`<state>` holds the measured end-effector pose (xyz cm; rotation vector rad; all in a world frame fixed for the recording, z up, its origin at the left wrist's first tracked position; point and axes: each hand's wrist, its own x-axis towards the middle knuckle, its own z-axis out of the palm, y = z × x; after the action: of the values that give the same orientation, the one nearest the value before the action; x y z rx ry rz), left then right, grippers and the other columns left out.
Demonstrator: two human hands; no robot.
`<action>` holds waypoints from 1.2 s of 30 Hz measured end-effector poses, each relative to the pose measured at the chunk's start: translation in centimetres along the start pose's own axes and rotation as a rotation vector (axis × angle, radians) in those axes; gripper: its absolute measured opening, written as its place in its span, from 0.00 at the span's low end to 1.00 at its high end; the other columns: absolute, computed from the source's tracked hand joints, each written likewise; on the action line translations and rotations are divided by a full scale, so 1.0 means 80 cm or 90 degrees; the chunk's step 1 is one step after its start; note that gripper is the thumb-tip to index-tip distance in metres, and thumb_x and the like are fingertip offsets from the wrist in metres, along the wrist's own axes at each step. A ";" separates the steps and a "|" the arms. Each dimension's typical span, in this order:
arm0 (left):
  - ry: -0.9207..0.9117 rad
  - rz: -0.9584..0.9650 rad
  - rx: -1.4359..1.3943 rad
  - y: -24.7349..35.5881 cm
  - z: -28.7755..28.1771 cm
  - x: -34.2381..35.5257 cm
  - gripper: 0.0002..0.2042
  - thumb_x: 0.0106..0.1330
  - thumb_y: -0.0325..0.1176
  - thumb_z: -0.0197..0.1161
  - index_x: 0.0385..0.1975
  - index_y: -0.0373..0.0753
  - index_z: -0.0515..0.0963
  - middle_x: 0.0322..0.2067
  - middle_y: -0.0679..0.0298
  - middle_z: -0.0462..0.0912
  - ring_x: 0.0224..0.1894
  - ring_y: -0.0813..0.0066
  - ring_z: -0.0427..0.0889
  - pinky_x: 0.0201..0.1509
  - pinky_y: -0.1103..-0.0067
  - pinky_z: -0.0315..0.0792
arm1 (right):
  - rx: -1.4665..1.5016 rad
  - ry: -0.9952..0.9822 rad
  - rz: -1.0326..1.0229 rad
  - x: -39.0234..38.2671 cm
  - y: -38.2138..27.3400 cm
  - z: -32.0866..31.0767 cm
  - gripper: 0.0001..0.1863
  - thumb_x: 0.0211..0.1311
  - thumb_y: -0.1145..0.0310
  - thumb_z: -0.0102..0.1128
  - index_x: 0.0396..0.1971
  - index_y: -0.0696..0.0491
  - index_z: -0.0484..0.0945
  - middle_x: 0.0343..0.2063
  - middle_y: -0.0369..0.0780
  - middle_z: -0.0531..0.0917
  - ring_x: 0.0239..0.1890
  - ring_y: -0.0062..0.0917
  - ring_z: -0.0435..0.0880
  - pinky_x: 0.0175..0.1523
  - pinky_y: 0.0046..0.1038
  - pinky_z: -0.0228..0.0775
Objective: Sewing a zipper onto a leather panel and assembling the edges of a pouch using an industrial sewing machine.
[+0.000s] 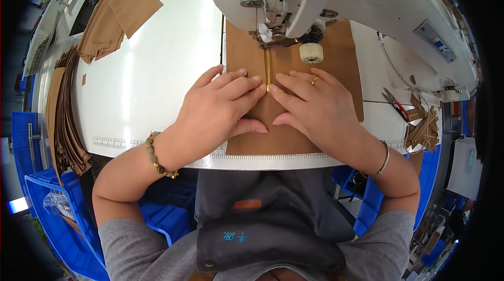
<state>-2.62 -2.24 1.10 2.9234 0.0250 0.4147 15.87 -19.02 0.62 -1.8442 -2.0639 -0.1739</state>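
A square brown panel (315,142) lies under the needle and presser foot (266,37) of a white sewing machine (391,29). A gold-coloured zip (269,66) runs down its middle toward a small yellow pull between my hands. My left hand (215,102) rests on the panel left of the zip, fingers spread, index fingertip close beside the pull. My right hand (310,102), with a ring, lies open on the other side, its fingertips also beside the pull and its thumb low on the panel.
On the white table (142,97), folded brown pieces (126,11) lie at back left and a long stack of strips (65,113) at left. Red-handled scissors (399,108) and brown scraps (422,129) sit at right. Blue bins (55,207) stand below the table edge.
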 end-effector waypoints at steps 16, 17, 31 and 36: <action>0.040 -0.041 0.027 -0.040 0.011 0.035 0.31 0.56 0.53 0.73 0.57 0.40 0.85 0.55 0.61 0.86 0.58 0.61 0.84 0.71 0.59 0.69 | -0.011 0.016 0.041 0.023 0.040 0.023 0.27 0.57 0.51 0.73 0.54 0.49 0.85 0.53 0.38 0.85 0.63 0.35 0.79 0.71 0.46 0.67; 0.047 -0.050 0.026 -0.041 0.012 0.034 0.31 0.56 0.53 0.73 0.57 0.40 0.85 0.55 0.61 0.86 0.58 0.61 0.84 0.71 0.59 0.69 | -0.014 0.011 0.033 0.024 0.041 0.023 0.27 0.57 0.51 0.73 0.54 0.49 0.85 0.53 0.38 0.85 0.63 0.35 0.79 0.71 0.46 0.67; 0.039 -0.015 0.039 -0.027 0.012 0.022 0.30 0.58 0.55 0.71 0.56 0.41 0.84 0.57 0.62 0.84 0.63 0.60 0.82 0.66 0.63 0.74 | 0.597 0.069 0.157 0.023 0.061 0.001 0.20 0.62 0.65 0.74 0.53 0.53 0.88 0.55 0.50 0.86 0.63 0.41 0.81 0.68 0.37 0.69; 0.039 -0.010 0.065 -0.022 0.012 0.019 0.30 0.58 0.56 0.69 0.56 0.42 0.85 0.58 0.62 0.84 0.63 0.61 0.82 0.67 0.62 0.74 | 0.125 0.038 0.046 0.019 0.032 0.013 0.24 0.62 0.57 0.73 0.56 0.51 0.86 0.59 0.44 0.84 0.60 0.39 0.81 0.68 0.45 0.68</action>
<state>-0.88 -0.61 0.31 3.0074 0.0801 0.5158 18.09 -16.95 -0.18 -1.7688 -1.8983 -0.0058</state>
